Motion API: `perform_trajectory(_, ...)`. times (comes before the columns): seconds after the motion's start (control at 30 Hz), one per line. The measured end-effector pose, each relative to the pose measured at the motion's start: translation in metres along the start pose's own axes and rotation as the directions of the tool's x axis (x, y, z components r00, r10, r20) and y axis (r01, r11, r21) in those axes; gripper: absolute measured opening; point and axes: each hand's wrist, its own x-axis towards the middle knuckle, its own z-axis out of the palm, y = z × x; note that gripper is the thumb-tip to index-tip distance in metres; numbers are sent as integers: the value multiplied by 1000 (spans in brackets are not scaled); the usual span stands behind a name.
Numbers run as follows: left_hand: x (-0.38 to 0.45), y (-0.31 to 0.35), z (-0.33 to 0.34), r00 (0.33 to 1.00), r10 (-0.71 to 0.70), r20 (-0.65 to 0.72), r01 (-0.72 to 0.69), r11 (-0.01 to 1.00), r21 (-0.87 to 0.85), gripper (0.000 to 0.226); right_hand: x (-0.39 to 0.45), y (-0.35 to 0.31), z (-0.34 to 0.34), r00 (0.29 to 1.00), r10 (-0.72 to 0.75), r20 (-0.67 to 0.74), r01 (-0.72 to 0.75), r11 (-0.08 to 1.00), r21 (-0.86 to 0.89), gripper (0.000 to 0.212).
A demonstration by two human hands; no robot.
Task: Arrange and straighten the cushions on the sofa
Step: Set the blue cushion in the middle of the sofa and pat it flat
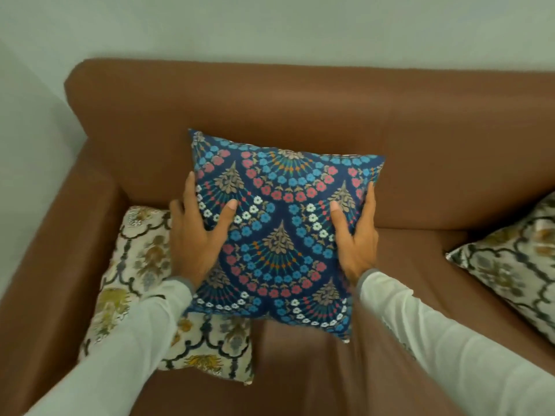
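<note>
Both hands clamped on the blue floral cushion (282, 232), one per side edge. Left hand (196, 235) grips the left edge: thumb laid across the patterned face, fingers wrapped round behind the edge. Right hand (357, 235) mirrors it on the right edge, thumb on the face, fingers along the side. Hands well apart, the cushion's width between them.

Cushion sits roughly mid-seat on the brown sofa (330, 109), tilted up with its top edge against or just in front of the backrest (contact not resolvable from this angle). Whether the lower edge rests on the seat can't be told either. Its lower-left corner overlaps the cream patterned cushion (132, 265).

That cream cushion lies flat on the seat in the left corner, close to the armrest (57, 235), partly covered by the left sleeve (120, 340) and the blue cushion.

A second cream patterned cushion (510, 259) lies at the right edge of the frame, on the seat, angled, cut off by the frame. Well apart from the blue one.

Pale wall (270, 28) behind the sofa. Both sleeves light grey-white.
</note>
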Motion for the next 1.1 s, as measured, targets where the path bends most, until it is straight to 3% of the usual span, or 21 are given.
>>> perform_trajectory(0.2, -43, 55, 121, 985, 95, 142, -83, 992, -90, 98, 46, 57, -119, 997, -27, -72, 22, 997, -71, 111)
perform_trajectory(0.37, -63, 61, 185, 978, 85, 189, -64, 991, -115, 103, 77, 91, -167, 996, -90, 3, 89, 986, -138, 125)
perform_trajectory(0.57, -67, 61, 199, 990, 98, 102, -94, 995, -39, 101, 95, 106, -168, 992, -112, 51, 119, 981, -153, 131)
perform_trajectory(0.83, -61, 59, 190, 983, 85, 164, -93, 995, 41, 100, 97, 106, -161, 993, -72, 92, 88, 980, -181, 131)
perform_trajectory(0.9, -61, 65, 186, 978, 85, 189, -105, 989, 99, 102, 97, 106, -163, 993, -69, 100, 91, 969, -229, 131)
perform_trajectory(0.97, -58, 74, 181, 983, 120, 140, -154, 950, 271, 102, 97, 104, -165, 991, -91, 93, 117, 936, -332, 130)
perform_trajectory(1.03, -51, 88, 175, 965, 252, 76, -259, 858, 444, 98, 99, 97, -167, 984, -153, 96, 180, 873, -453, 127)
perform_trajectory(1.1, -37, 104, 171, 892, 440, 105, -427, 744, 514, 90, 104, 84, -167, 965, -237, 115, 259, 779, -570, 122)
